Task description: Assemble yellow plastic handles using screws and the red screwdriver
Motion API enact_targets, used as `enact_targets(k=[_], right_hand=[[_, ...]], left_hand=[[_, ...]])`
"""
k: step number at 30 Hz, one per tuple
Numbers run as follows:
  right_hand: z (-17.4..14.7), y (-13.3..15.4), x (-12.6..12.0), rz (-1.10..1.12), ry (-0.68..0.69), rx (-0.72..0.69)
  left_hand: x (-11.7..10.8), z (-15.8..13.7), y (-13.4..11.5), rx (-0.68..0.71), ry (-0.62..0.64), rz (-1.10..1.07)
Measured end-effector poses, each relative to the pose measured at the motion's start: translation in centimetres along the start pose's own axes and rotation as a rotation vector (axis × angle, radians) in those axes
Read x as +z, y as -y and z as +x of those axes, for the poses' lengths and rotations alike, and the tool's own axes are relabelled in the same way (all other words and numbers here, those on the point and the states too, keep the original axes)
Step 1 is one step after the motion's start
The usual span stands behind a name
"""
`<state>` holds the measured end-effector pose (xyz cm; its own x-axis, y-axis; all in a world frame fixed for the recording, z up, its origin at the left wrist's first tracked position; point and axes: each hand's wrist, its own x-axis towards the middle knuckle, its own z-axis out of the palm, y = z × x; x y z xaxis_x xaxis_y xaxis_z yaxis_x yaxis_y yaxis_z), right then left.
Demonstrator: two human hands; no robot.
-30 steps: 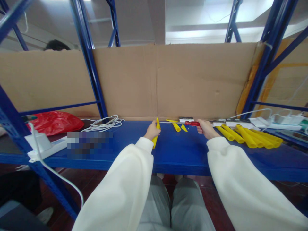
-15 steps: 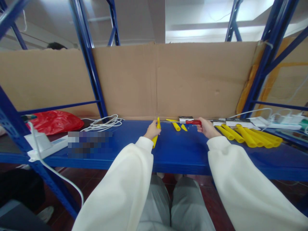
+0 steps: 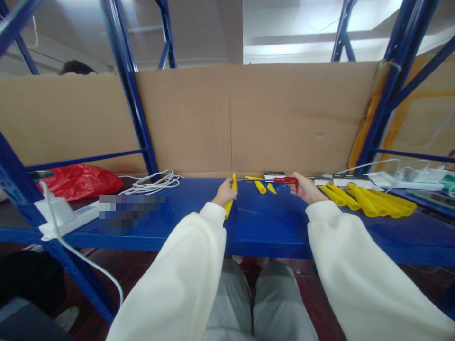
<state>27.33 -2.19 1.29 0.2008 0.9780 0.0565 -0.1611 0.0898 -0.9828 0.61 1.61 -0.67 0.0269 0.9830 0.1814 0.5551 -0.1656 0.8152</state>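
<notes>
My left hand [image 3: 225, 192] is closed around a yellow plastic tube [image 3: 229, 208], which stands tilted over the blue shelf. In my right hand [image 3: 304, 188] is a screwdriver [image 3: 284, 180] by its red handle. Its thin metal shaft points left and its tip meets the upper part of the held tube; whether it has gone into the plastic is too small to tell. Between my hands, a short yellow tube [image 3: 261, 187] and a small yellow offcut [image 3: 272, 188] lie on the shelf behind the shaft.
Several yellow tubes [image 3: 369, 203] lie side by side on the right. A coiled white cable [image 3: 156, 182], a red plastic bag [image 3: 80, 181] and a white power strip [image 3: 76, 219] are on the left. A cardboard panel [image 3: 284, 118] walls off the back of the blue shelf [image 3: 270, 222].
Both hands, the tube and the screwdriver keep nearly the same positions. The whole view has shifted very slightly.
</notes>
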Motion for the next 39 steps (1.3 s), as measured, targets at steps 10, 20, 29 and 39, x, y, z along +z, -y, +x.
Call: enact_targets(k=[10, 20, 29, 39], right_hand=[[-0.4, 0.2, 0.2, -0.061, -0.029, 0.112], [-0.4, 0.3, 0.6, 0.025, -0.081, 0.028], [-0.4, 0.1, 0.1, -0.069, -0.004, 0.127], [-1.1, 0.6, 0.7, -0.047, -0.045, 0.02]], left_hand=[[0.0, 0.1, 0.0, -0.023, -0.016, -0.027], [0.1, 0.2, 0.2, -0.025, -0.016, -0.033], [0.1, 0.7, 0.6, -0.038, -0.021, -0.051], [-0.2, -0.4, -0.5, -0.098, 0.004, -0.132]])
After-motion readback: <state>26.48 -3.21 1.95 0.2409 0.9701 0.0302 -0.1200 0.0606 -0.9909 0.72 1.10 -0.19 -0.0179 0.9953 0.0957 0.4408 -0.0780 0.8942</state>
